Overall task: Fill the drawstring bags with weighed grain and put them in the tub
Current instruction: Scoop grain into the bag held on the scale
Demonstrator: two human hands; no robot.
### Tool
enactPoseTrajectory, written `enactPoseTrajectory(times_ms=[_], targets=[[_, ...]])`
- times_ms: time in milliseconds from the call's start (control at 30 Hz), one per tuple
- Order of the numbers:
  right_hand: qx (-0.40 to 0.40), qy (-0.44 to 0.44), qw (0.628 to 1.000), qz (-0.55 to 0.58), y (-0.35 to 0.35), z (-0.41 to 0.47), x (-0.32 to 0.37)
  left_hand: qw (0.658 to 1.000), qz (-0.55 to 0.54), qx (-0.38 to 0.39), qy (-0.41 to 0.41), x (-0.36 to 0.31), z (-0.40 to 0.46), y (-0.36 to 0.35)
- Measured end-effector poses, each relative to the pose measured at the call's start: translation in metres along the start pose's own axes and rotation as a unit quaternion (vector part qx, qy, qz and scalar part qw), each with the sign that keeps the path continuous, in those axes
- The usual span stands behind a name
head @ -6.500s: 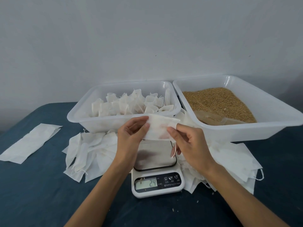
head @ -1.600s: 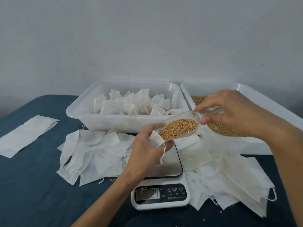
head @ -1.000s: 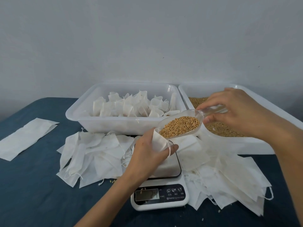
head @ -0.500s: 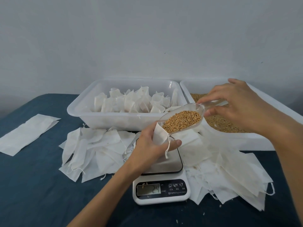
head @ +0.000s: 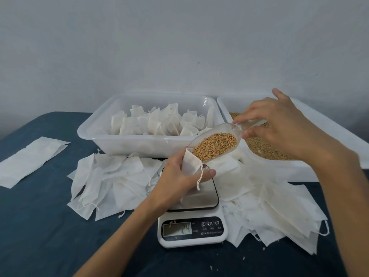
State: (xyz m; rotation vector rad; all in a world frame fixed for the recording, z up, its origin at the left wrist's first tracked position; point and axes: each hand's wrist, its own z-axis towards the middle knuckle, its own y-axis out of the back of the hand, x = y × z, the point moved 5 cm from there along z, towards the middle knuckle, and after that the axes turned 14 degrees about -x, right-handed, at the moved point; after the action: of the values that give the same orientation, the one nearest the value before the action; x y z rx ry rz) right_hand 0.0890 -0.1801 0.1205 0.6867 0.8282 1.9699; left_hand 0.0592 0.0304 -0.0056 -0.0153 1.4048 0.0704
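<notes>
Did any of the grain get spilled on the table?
Yes, a few loose grains lie on the blue table in front of the scale, and one or two sit on its display. Nothing else looks odd.

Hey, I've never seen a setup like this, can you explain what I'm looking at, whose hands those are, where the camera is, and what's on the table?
There is no machine here: a person works with bare hands, and the one camera sits on their head, looking forward and down.

The left hand holds a small white drawstring bag open above a kitchen scale. The right hand holds a clear scoop full of grain at the bag's mouth.

On the dark blue table, the left tub holds white bags standing upright, and the right tub holds loose grain. Empty bags lie in heaps on both sides of the scale, and a flat white sheet lies far left.
</notes>
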Motion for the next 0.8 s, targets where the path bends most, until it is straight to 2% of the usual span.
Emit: enactPoseTrajectory(times_ms=[367,800], targets=[[-0.012,-0.003,1.0,0.022,-0.005,-0.0048,-0.0038,1.0,-0.002,-0.004,0.001,-0.0006,0.0011,0.0009],[-0.02,0.016,1.0,-0.009,-0.0073,-0.0088,-0.0006,1.0,0.003,-0.01,0.007,0.0003,0.0024,0.0039]])
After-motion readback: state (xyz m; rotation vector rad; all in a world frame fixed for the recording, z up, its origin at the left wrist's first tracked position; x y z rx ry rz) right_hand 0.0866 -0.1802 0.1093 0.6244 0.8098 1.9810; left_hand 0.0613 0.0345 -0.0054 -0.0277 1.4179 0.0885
